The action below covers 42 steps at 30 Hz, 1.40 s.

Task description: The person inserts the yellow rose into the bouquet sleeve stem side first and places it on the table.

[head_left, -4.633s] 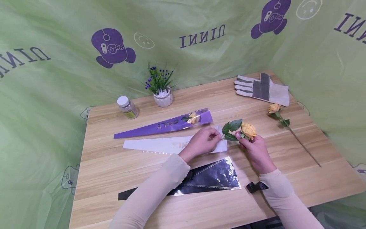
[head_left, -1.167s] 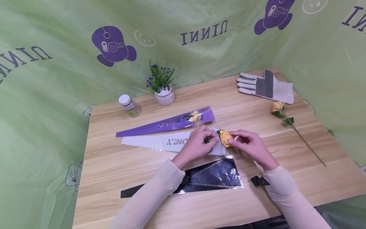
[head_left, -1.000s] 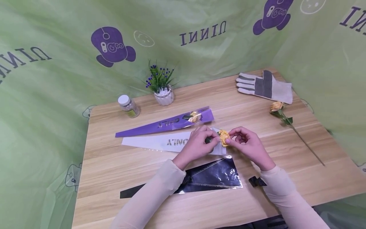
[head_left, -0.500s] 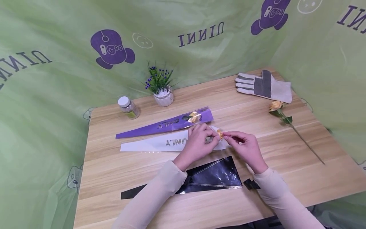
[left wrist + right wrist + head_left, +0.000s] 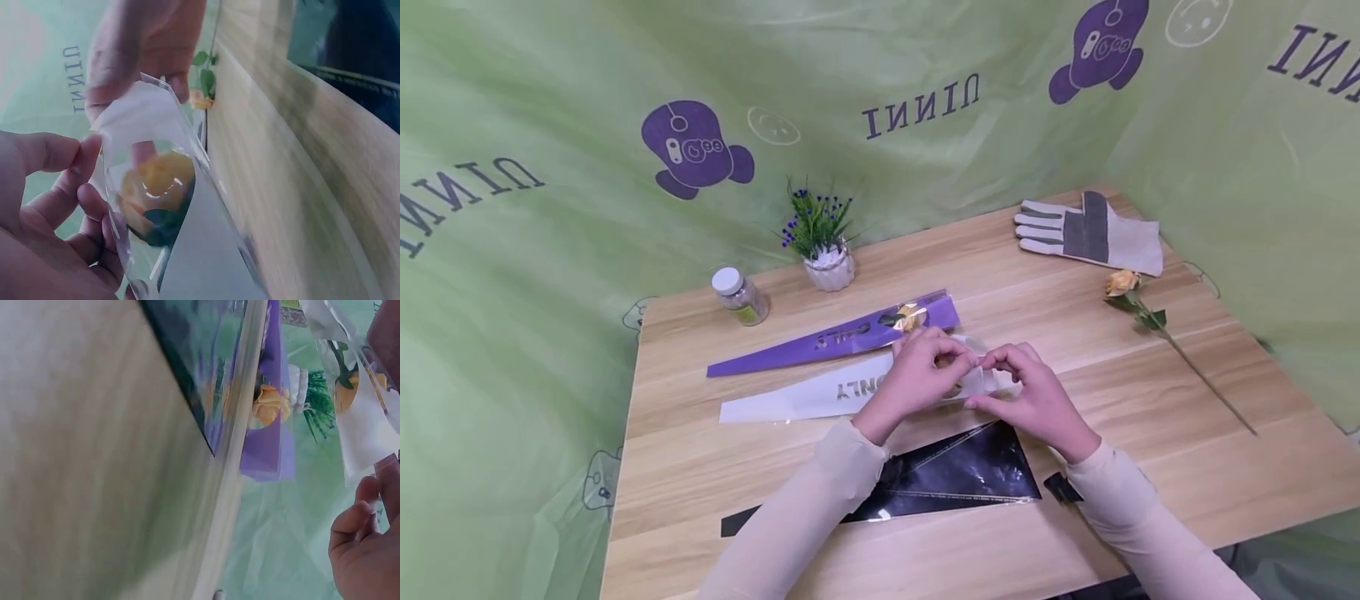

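Note:
A white flower sleeve (image 5: 805, 396) with gold lettering lies at the table's middle, its wide end raised between both hands. Inside its clear window sits a yellow artificial rose (image 5: 159, 190), with dark green leaves below the bloom. My left hand (image 5: 917, 375) pinches the sleeve's edge beside the window. At the sleeve's mouth my right hand (image 5: 1030, 400) has curled fingers and thumb on the end; in the left wrist view a pinkish patch, perhaps a fingertip, shows above the bloom. The rose is largely hidden by the hands in the head view.
A purple sleeve (image 5: 805, 348) holding a rose lies behind, a black sleeve (image 5: 962, 475) in front. Another rose (image 5: 1187, 362) and a work glove (image 5: 1090, 232) lie to the right. A lidded jar (image 5: 741, 297) and a potted plant (image 5: 827, 267) stand at the back.
The yellow rose has gone from the right hand, outside the white sleeve, leftward into the sleeve. The right hand has followed to the sleeve's mouth; the left keeps pinching its edge.

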Each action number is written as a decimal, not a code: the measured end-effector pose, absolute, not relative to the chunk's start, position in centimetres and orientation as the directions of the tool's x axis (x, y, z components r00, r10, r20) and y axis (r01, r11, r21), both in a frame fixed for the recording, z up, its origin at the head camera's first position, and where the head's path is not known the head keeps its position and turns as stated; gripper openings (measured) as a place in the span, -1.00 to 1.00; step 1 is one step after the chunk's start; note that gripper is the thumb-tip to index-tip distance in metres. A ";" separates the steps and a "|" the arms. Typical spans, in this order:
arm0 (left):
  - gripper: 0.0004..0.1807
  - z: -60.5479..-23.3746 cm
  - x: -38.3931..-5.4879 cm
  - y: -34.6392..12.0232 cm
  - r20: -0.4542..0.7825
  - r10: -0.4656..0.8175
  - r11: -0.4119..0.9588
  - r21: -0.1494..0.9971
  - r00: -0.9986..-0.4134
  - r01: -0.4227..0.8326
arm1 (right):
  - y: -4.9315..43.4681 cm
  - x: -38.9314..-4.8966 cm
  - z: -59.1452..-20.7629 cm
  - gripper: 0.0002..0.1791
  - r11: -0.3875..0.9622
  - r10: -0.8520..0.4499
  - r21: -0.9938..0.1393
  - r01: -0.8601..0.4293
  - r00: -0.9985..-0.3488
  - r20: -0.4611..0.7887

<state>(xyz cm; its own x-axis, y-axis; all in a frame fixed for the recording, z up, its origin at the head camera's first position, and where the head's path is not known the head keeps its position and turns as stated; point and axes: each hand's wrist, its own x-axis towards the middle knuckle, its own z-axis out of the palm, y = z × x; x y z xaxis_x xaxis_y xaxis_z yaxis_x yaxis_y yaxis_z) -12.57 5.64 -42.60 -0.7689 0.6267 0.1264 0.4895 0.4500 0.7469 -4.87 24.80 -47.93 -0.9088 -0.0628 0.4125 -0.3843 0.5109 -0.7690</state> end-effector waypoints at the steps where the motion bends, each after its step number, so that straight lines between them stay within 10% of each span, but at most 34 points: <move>1: -0.78 -42.5 -12.7 5.6 0.111 0.628 0.440 0.765 -0.770 0.470 | 24.8 -4.9 -47.9 -0.41 0.518 -0.078 -0.769 -0.374 -0.916 0.393; 18: -0.81 -42.9 -13.5 5.6 0.053 0.617 0.328 0.890 -0.785 0.318 | 24.5 -5.9 -47.8 -0.73 0.571 -0.107 -0.734 -0.369 -0.919 0.379; 42: -0.46 -47.0 -14.2 -3.0 -0.002 0.615 0.630 0.603 -0.788 0.490 | 26.3 -6.2 -48.3 -0.80 0.603 -0.072 -0.782 -0.160 -0.987 0.147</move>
